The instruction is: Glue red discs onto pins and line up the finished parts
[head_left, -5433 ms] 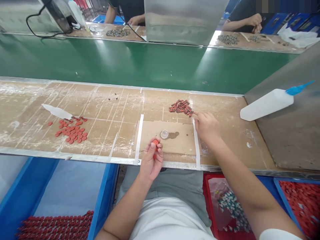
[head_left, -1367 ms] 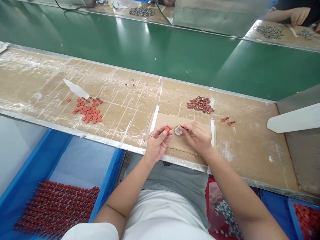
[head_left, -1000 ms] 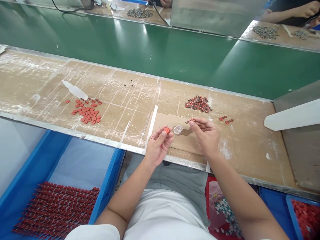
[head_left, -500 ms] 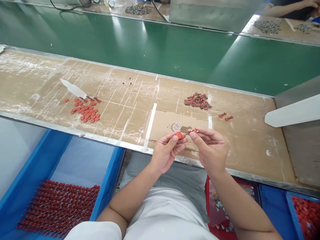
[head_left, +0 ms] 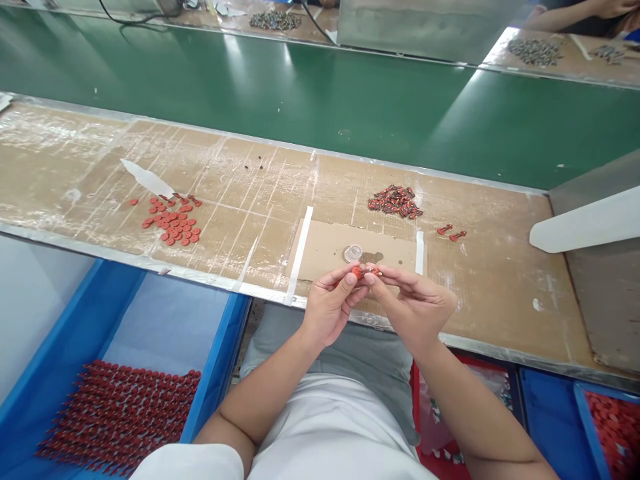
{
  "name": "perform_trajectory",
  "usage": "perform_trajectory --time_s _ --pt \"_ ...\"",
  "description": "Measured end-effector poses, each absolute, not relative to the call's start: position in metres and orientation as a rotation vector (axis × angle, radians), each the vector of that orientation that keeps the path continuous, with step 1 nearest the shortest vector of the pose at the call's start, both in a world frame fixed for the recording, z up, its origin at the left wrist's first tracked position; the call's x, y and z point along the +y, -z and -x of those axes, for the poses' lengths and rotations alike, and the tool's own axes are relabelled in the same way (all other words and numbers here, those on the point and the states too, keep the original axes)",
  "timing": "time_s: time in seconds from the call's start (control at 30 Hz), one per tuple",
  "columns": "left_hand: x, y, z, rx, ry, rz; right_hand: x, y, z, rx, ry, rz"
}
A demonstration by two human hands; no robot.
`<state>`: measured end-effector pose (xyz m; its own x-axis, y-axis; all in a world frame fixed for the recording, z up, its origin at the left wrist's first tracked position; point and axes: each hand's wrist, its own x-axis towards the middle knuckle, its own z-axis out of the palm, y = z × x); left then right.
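My left hand (head_left: 330,303) pinches a round red disc (head_left: 357,272) between thumb and fingers. Right beside it, my right hand (head_left: 417,303) is closed on a small red and dark part (head_left: 374,271), whose end meets the disc. Both hands are over the front edge of a cardboard sheet (head_left: 325,243) taped to the bench. Just beyond the fingers sits a small clear round dish (head_left: 353,253). A pile of red and dark parts (head_left: 395,202) lies behind the sheet, and loose red discs (head_left: 173,225) are spread at the left.
Two joined red pieces (head_left: 457,236) lie right of the pile. A white strip (head_left: 147,179) rests at the left. Blue bin (head_left: 213,360) holds rows of red pieces below the bench. A white bar (head_left: 585,223) juts in from the right. Green belt (head_left: 320,100) runs behind.
My right hand has moved left and slightly down, bringing its small part up against the disc in my left hand. My left hand has barely moved.
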<state>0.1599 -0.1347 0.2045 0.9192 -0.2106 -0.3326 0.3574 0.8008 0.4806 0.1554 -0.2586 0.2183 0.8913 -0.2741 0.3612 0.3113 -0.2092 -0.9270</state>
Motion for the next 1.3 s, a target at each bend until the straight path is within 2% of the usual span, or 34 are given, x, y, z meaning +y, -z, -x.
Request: perform_trajectory --time_s 1.3 --pt "-0.1359 -0.1981 -0.1595 0.289 0.255 -0.579 -0.2579 -0.2155 -0.1535 -0.064 0.521 1.745"
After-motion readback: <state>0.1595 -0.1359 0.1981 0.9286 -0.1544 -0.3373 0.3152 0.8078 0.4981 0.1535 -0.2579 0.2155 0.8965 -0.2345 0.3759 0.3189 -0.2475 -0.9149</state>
